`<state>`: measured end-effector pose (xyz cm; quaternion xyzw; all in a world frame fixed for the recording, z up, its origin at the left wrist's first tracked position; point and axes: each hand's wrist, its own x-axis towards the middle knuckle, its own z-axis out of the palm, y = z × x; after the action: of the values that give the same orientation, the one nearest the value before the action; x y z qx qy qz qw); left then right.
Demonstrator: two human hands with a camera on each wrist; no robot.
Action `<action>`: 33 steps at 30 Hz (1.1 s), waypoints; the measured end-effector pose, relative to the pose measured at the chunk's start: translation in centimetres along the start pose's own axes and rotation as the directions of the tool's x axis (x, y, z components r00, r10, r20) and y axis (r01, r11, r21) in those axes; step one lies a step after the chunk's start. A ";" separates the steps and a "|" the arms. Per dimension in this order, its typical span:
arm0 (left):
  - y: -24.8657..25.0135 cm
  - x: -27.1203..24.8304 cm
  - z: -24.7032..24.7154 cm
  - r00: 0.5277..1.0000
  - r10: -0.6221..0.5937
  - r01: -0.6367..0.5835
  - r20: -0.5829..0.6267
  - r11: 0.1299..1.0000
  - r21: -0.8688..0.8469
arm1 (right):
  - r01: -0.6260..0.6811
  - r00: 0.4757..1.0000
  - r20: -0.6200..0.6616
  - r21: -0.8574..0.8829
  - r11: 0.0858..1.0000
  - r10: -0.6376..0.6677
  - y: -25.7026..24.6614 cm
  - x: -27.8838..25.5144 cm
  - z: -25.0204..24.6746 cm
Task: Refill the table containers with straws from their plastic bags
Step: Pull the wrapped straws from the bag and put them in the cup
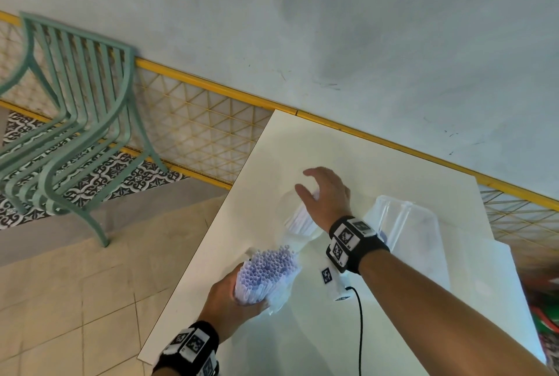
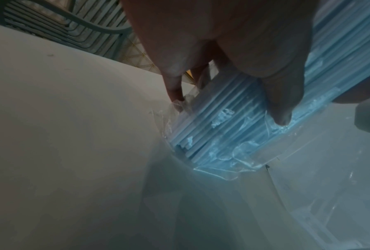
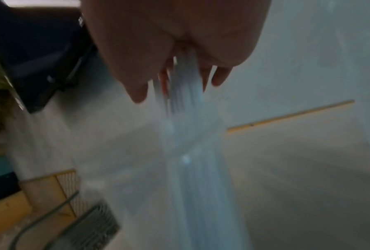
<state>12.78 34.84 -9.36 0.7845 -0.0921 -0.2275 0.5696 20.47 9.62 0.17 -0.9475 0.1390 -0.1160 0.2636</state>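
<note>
My left hand (image 1: 233,297) grips a bundle of pale lilac straws (image 1: 266,269) still in its clear plastic bag (image 1: 281,297), open ends up, near the table's left edge. In the left wrist view the thumb and fingers (image 2: 280,116) curl round the bagged straws (image 2: 218,128). Farther back, my right hand (image 1: 323,197) hovers with fingers spread over more straws (image 1: 299,218) leaning in a clear container (image 1: 286,203). The right wrist view is blurred: straws (image 3: 186,101) run down from between the loose fingers (image 3: 220,77).
A white table (image 1: 378,163) holds an empty clear plastic box (image 1: 405,221) to the right of my right wrist. A black cable (image 1: 360,330) trails from that wrist. Stacked green chairs (image 1: 75,121) and a yellow mesh railing (image 1: 196,133) stand beyond the table's left edge.
</note>
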 end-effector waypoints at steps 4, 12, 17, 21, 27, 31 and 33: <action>-0.2 0.1 0.0 1.000 -0.008 0.008 0.001 1.000 -0.002 | 0.191 0.979 -0.090 0.072 0.979 -0.184 -2.4 -1.1 -3.0; 0.8 0.5 0.0 1.000 0.021 -0.021 0.021 1.000 -0.001 | 0.305 0.728 0.611 0.119 0.945 -0.312 -2.6 -7.8 -5.6; 1.2 0.9 0.5 0.998 0.053 -0.054 0.045 0.998 0.030 | 0.279 0.782 0.548 0.118 0.953 -0.297 -1.9 -8.4 -5.5; 1.0 1.1 0.4 0.998 0.051 -0.054 0.045 0.996 0.065 | 0.252 0.806 0.521 0.127 0.959 -0.280 -2.3 -8.4 -6.3; 0.5 0.9 0.6 0.999 0.039 -0.041 0.023 0.996 0.076 | 0.116 0.855 0.463 0.267 0.957 -0.233 -2.3 -8.6 -7.4; 0.4 1.0 0.7 0.999 0.043 -0.045 0.024 0.995 0.094 | 0.111 0.868 0.458 0.200 0.973 -0.193 -2.5 -9.3 -6.6; 0.4 1.0 0.7 0.999 0.040 -0.043 0.025 0.994 0.102 | 0.180 0.891 0.387 0.180 0.967 -0.238 -2.9 -9.3 -6.5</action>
<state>13.38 33.73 -9.41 0.8078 -0.1265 -0.2196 0.5321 10.46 11.97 5.77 -0.9395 -0.0302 0.0460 0.3381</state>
